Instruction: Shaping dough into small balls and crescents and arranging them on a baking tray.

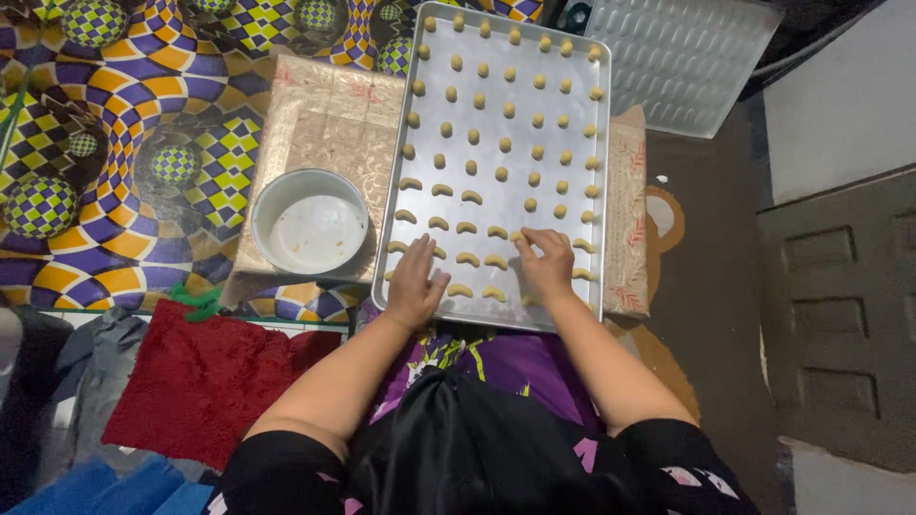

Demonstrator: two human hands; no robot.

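Note:
A shiny metal baking tray (pixel 572 172) lies in front of me, with several small round dough balls (pixel 506 145) across its far part and several crescent-shaped dough pieces (pixel 468 258) in its near rows. My left hand (pixel 416 282) rests flat on the tray's near left corner, fingers spread over the crescents. My right hand (pixel 547 264) presses down on a dough piece near the tray's near middle, fingertips curled on it; the piece itself is mostly hidden.
A white round bowl (pixel 310 221) stands left of the tray on a gold patterned cloth (pixel 329 124). A second ridged metal tray (pixel 682 57) lies at the far right. A red towel (pixel 205 377) lies at my near left on a purple-and-yellow checked mat (pixel 114 114).

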